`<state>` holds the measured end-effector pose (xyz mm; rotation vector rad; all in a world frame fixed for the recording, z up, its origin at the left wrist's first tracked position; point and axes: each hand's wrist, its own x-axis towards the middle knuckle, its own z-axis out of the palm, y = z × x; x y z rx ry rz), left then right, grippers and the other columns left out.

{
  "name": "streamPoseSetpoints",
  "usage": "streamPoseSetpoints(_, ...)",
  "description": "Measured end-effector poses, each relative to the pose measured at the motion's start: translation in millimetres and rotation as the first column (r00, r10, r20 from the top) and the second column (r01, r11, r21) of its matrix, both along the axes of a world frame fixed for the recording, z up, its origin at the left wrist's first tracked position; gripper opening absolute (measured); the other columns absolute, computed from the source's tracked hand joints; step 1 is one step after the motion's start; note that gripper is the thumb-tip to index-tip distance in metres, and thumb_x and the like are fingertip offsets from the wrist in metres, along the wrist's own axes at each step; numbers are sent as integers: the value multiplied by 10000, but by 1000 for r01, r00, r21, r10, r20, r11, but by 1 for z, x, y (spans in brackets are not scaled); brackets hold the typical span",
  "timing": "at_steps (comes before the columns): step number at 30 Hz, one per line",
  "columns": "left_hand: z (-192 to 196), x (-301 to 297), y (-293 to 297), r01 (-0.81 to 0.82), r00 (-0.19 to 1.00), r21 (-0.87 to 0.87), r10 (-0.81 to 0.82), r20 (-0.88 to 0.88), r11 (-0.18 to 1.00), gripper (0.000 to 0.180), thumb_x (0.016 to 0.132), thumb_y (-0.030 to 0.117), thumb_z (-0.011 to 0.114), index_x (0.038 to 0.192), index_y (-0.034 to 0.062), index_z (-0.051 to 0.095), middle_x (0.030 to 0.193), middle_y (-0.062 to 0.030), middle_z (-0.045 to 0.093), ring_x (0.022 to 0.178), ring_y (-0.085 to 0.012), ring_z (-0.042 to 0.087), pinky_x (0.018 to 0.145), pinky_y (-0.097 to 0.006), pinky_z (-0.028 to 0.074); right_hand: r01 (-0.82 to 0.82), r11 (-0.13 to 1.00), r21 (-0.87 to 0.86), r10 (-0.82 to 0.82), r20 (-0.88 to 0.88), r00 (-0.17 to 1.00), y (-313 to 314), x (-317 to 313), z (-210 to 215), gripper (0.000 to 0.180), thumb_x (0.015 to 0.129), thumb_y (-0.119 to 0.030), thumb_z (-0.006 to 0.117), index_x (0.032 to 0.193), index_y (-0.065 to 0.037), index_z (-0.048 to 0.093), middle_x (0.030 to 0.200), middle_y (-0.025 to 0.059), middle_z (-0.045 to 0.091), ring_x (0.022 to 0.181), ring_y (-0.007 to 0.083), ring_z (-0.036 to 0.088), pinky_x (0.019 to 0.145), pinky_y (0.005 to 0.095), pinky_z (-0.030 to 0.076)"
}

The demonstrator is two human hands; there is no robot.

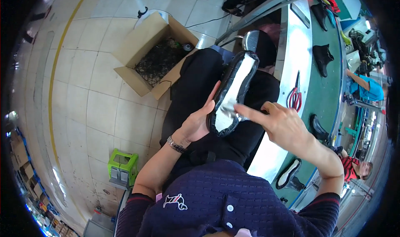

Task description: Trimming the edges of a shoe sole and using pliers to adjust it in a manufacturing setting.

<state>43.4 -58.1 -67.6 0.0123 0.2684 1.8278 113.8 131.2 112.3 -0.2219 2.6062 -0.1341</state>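
Above a dark-trousered lap [193, 85], the left hand [196, 124] grips an upturned black shoe [233, 94], edge [222, 89] apparently already folded in, white underside [240, 81] still uncovered, while the right hand [285, 125] extends a finger [251, 114] to it, whether holding anything unclear.

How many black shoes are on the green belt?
4: a first shoe near the picture's top, a second shoe below it, a third shoe right of the right hand, a pale-soled shoe below the right forearm. That arm may hide others.
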Motion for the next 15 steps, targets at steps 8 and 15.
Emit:
streamPoseSetpoints(8,18,2,1,-60,995,-99,52,-83,993,723,1008,376,489,1565,194,65,1579,-69,213,1420,-204,280,1142,-373,275,-152,971,184,192,-227,955,-20,16,-16,871,750,1,609,1448,-461,368,825,119,525,747,211,577,537,269,503)
streamPoseSetpoints(15,25,6,5,-211,915,-316,73,-397,925,666,1016,350,481,1551,121,156,1506,-99,342,1338,-189,384,1112,-338,300,-67,997,28,65,61,996,-11,-6,8,834,759,26,589,1465,-371,390,663,56,557,509,147,580,412,296,486)
